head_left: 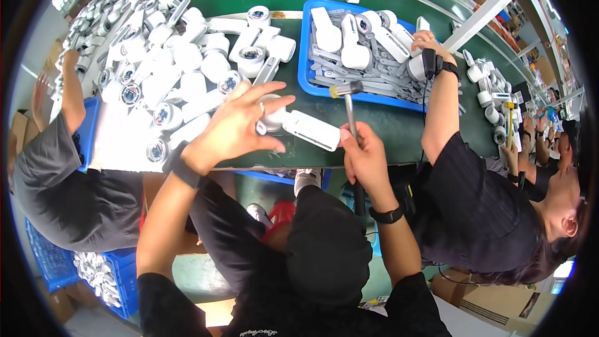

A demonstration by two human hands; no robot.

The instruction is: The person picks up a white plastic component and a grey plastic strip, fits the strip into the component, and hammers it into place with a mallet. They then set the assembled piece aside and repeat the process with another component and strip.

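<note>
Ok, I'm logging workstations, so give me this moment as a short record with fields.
Workpiece: white plastic round-headed device with flat handle, over the dark green tabletop
Left hand: fingers spread around the device's round head; contact unclear
Right hand: grips the metal-shafted hammer with yellow-tipped head, fingertips at the handle's end
Left side: heap of white round-headed devices
Tray: rectangular blue plastic tray, gray strips and white devices inside
Co-worker's hand: over the tray's right side

Your left hand (234, 128) partly hides the round head of the white plastic handheld device (312, 130), so you cannot tell whether your fingers touch it. Your right hand (367, 159) covers part of the yellow-tipped, metal-shafted hammer (350, 112). Far left, the heap of white, round-headed plastic devices (187, 56) runs off the top edge.
</note>
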